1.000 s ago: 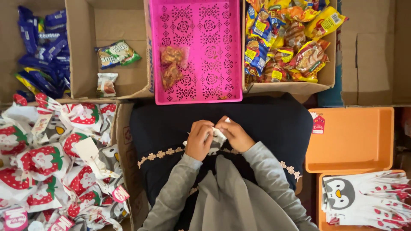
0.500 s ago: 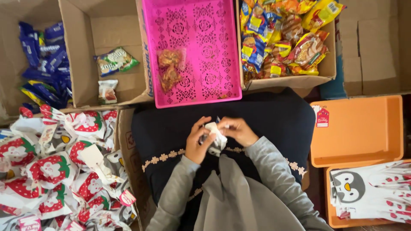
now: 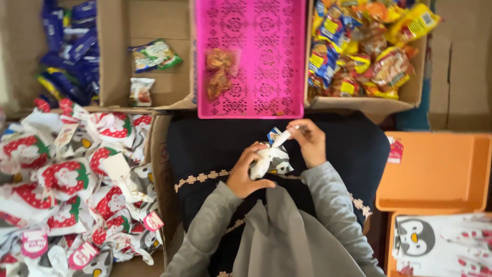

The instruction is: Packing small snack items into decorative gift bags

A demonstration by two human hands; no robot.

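Note:
My left hand (image 3: 246,172) grips the neck of a small filled white gift bag with a penguin print (image 3: 271,161), held over my dark lap. My right hand (image 3: 310,139) is raised up and to the right of it, pinching a white strip (image 3: 283,137) that runs from the top of the bag. A bit of blue packet shows at the bag's mouth.
A pink perforated tray (image 3: 251,56) with a clear packet of brown snacks (image 3: 219,74) lies ahead. Cardboard boxes hold colourful snack packets (image 3: 366,48), a green packet (image 3: 154,55) and blue packets (image 3: 69,51). Tied strawberry-print bags (image 3: 66,179) fill the left box. An orange tray (image 3: 435,172) and flat penguin bags (image 3: 441,243) lie right.
My right hand has pulled away up and to the right, drawing the white strip out from the bag top. My left hand stays closed on the bag's neck. The view shifted slightly.

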